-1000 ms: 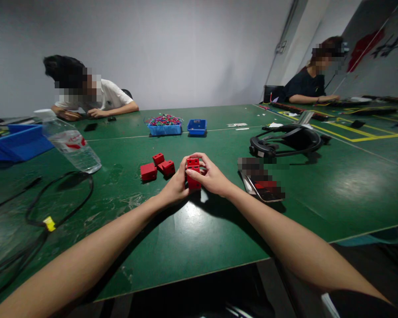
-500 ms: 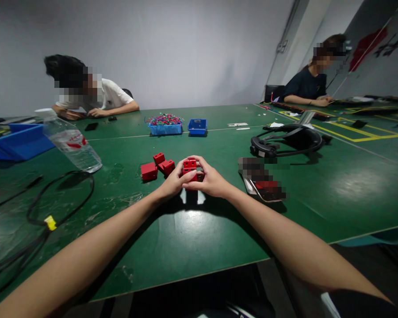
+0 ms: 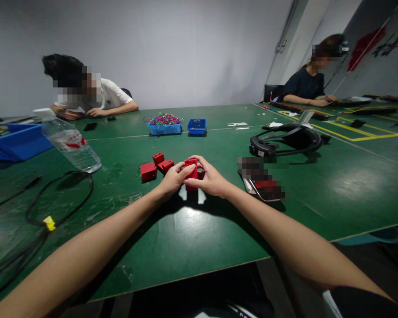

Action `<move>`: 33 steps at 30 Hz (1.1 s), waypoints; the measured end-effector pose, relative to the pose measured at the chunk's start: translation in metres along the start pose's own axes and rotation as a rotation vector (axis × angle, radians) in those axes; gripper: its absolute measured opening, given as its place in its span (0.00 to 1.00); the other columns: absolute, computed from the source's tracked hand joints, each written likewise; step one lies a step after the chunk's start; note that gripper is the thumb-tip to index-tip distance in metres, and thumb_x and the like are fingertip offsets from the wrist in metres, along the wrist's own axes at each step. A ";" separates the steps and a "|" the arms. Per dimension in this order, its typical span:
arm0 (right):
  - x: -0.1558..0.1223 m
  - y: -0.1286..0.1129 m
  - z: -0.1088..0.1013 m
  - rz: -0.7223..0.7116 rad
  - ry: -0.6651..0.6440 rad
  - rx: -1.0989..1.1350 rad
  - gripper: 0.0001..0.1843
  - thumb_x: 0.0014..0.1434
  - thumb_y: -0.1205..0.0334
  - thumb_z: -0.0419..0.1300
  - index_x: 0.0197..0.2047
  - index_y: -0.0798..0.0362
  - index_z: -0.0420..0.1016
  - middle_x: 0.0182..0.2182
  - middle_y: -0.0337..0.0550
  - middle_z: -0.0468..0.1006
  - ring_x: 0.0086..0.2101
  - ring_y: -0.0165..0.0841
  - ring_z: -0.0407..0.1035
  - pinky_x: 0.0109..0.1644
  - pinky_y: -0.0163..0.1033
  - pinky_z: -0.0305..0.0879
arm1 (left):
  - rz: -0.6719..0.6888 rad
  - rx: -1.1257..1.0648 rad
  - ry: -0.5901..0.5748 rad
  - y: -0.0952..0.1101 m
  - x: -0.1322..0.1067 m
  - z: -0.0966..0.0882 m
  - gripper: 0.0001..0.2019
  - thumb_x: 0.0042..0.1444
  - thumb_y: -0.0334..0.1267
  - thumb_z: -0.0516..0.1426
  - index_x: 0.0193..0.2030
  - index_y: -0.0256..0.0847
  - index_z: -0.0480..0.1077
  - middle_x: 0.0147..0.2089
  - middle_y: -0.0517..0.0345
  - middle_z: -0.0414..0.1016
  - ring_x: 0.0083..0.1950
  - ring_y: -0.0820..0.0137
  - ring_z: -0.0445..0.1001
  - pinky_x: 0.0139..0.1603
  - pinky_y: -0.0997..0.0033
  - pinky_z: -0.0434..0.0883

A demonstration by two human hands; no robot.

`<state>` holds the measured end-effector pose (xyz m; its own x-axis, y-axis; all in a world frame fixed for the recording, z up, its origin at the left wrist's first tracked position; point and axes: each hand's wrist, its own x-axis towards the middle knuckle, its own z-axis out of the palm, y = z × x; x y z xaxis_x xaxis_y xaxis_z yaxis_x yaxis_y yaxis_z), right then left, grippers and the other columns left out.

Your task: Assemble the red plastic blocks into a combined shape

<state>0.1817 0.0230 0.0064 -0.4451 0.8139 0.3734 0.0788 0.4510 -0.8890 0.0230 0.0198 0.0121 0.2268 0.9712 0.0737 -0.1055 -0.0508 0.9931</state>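
Note:
My left hand (image 3: pixel 171 180) and my right hand (image 3: pixel 212 178) meet at the middle of the green table (image 3: pixel 192 229). Both grip a small stack of red blocks (image 3: pixel 191 171) held between the fingertips, just above the tabletop. My fingers hide its lower part. Three loose red blocks (image 3: pixel 156 165) lie on the table a little to the left of my left hand.
A plastic water bottle (image 3: pixel 69 143) leans at the left beside a blue bin (image 3: pixel 15 140). A black cable (image 3: pixel 40 207) loops near the front left. Two blue trays (image 3: pixel 177 125) sit farther back, a black headset (image 3: pixel 285 140) at the right. Two other people sit at the far side.
The red stack has turned and sunk slightly in my fingers; my hands closed in over it and stayed at the same spot on the table.

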 end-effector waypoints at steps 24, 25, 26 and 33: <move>0.000 -0.004 0.003 0.094 0.018 0.040 0.37 0.46 0.55 0.72 0.56 0.49 0.63 0.49 0.44 0.75 0.46 0.35 0.73 0.52 0.42 0.70 | 0.057 0.191 -0.015 -0.002 0.003 -0.007 0.26 0.48 0.57 0.62 0.41 0.33 0.76 0.35 0.53 0.80 0.37 0.64 0.77 0.40 0.66 0.73; -0.001 -0.003 0.004 0.099 0.028 0.021 0.37 0.47 0.54 0.72 0.57 0.48 0.62 0.50 0.45 0.75 0.47 0.35 0.72 0.52 0.43 0.70 | 0.055 0.220 -0.020 -0.002 0.004 -0.008 0.26 0.48 0.58 0.62 0.40 0.33 0.76 0.34 0.54 0.79 0.36 0.64 0.76 0.39 0.67 0.72; -0.002 -0.003 0.005 0.099 0.035 0.000 0.38 0.48 0.52 0.71 0.58 0.48 0.61 0.50 0.45 0.75 0.48 0.36 0.72 0.53 0.44 0.70 | 0.060 0.236 -0.020 -0.003 0.005 -0.009 0.26 0.49 0.58 0.62 0.40 0.34 0.75 0.34 0.54 0.78 0.36 0.65 0.75 0.39 0.67 0.72; -0.005 0.001 0.004 -0.025 -0.016 -0.175 0.62 0.35 0.54 0.78 0.68 0.49 0.50 0.64 0.58 0.57 0.61 0.46 0.60 0.63 0.53 0.63 | 0.076 0.131 0.013 -0.012 0.003 -0.007 0.24 0.54 0.55 0.59 0.46 0.37 0.68 0.38 0.57 0.74 0.36 0.69 0.73 0.40 0.70 0.71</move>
<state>0.1799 0.0178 0.0027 -0.4628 0.7964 0.3893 0.2212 0.5290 -0.8193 0.0187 0.0253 -0.0002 0.2105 0.9662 0.1490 0.0054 -0.1535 0.9881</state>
